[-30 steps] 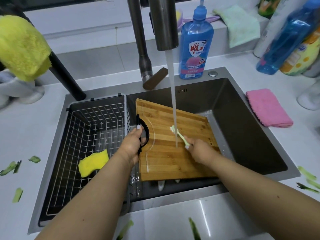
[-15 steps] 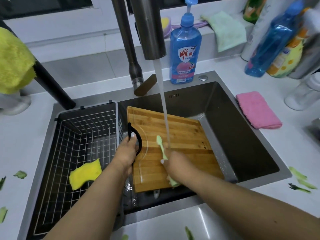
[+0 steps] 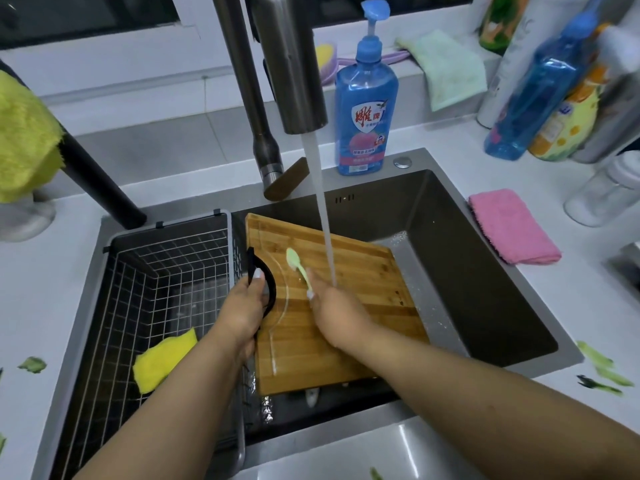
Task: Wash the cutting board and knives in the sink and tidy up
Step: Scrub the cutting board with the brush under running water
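Observation:
A bamboo cutting board [image 3: 363, 271] lies tilted across the dark sink [image 3: 568, 355], under running water [image 3: 323, 216] from the faucet [image 3: 294, 64]. My left hand [image 3: 242, 313] grips the board's black handle at its left edge. My right hand [image 3: 336, 313] rests on the board's middle and holds a slim light green utensil [image 3: 294, 259], whose tip points up-left on the wet wood. The water lands just right of my right hand. A pale tip [image 3: 311, 396] pokes out from under the board's near edge; what it belongs to is hidden.
A wire basket [image 3: 166, 271] fills the sink's left side with a yellow sponge [image 3: 162, 362] in it. A blue soap bottle [image 3: 365, 109] stands behind the sink. A pink cloth [image 3: 512, 226] lies on the right counter. Green peel scraps [image 3: 602, 368] litter both counters.
My right hand has slid the green utensil leftward across the board, out from under the water stream. My left hand has kept its grip on the handle.

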Available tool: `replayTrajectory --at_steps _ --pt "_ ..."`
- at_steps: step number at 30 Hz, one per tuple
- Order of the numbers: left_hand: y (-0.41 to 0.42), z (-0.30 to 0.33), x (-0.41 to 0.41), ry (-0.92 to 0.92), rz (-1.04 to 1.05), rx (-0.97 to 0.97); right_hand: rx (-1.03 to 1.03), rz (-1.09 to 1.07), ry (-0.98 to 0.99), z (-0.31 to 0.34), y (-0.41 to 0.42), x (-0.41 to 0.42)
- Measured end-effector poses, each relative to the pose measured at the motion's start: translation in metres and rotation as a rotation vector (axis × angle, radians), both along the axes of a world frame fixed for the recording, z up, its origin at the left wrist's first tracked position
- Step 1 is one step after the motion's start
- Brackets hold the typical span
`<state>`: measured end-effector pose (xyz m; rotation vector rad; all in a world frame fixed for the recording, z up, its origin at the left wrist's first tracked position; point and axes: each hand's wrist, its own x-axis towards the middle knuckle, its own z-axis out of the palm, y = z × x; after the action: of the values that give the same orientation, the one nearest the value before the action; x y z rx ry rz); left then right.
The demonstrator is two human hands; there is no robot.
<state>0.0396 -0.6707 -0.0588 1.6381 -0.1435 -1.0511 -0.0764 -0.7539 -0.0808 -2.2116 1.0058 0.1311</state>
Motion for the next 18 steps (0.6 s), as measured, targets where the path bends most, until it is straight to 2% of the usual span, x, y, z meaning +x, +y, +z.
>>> replayTrajectory --at_steps 4,8,10,15,18 --pt "0.001 0.002 0.003 -0.014 -0.011 0.001 0.061 -0.269 0.087 -0.023 -0.042 0.008" --pt "0.005 0.003 0.005 0.006 -0.016 -0.017 0.076 -0.315 0.302 -0.021 -0.035 -0.015" --pt "0.006 0.003 0.006 0.010 -0.029 -0.029 0.084 -0.246 0.264 -0.010 -0.010 -0.020" --pt "0.006 0.004 0.007 0.018 -0.041 -0.043 0.142 -0.169 -0.063 -0.003 -0.010 0.003" --pt "0.008 0.004 0.006 0.015 -0.046 -0.053 0.137 -0.277 0.007 -0.012 -0.049 0.001"
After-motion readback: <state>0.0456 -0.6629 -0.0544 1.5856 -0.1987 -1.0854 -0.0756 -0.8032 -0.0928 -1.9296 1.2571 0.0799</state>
